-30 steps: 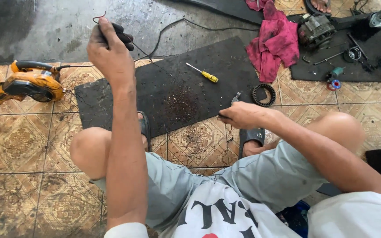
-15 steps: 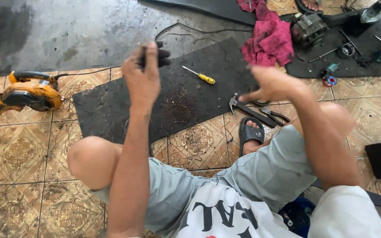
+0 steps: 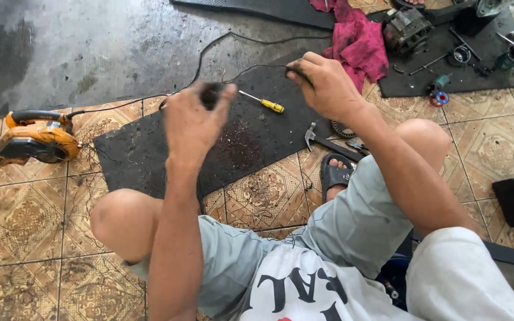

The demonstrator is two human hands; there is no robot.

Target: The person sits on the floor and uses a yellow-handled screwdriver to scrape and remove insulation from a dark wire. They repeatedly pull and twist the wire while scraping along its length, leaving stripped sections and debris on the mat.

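The left hand (image 3: pixel 194 119) grips a dark part (image 3: pixel 212 94) and the right hand (image 3: pixel 325 86) pinches a thin wire (image 3: pixel 257 66), both raised over the black mat (image 3: pixel 150 148), with open floor beyond its far edge. Half a second ago the right hand hovered lower, near the hammer (image 3: pixel 328 142).

The left hand (image 3: pixel 193 122) closes around a small dark object (image 3: pixel 211 95), hiding most of it; its kind cannot be told. The right hand (image 3: pixel 323 85) pinches a thin dark wire (image 3: pixel 257 66), whose end vanishes under the fingertips. The hammer (image 3: pixel 328 141) is partly covered by the forearm. The yellow power tool (image 3: pixel 28 141) is cut by the left edge.
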